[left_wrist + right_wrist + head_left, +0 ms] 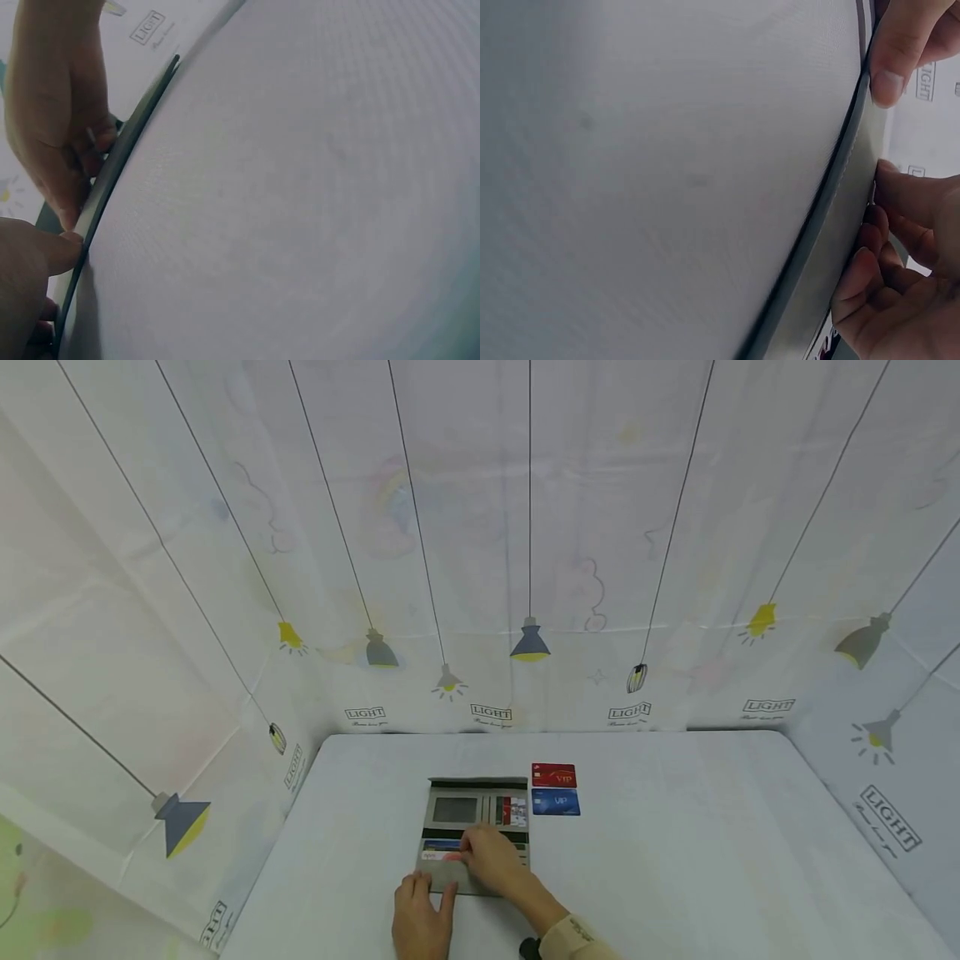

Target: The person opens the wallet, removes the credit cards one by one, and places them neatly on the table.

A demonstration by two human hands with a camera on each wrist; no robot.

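Note:
An open grey wallet (472, 810) lies flat on the white table (675, 860), with several cards in its slots. My left hand (429, 887) presses straight fingers on the wallet's near left corner. My right hand (469, 853) rests on the lower half and pinches the end of a blue and orange card (441, 850) sitting in a slot there. A red VIP card (553, 775) and a blue VIP card (556, 802) lie just right of the wallet. The left wrist view shows the wallet's edge (112, 172) between both hands. In the right wrist view my curled right fingers (885, 262) lie on the wallet (832, 210).
White printed curtain walls (525, 568) close the table in at the back and on both sides. Bare tabletop stretches to the right of the cards and to the left of the wallet.

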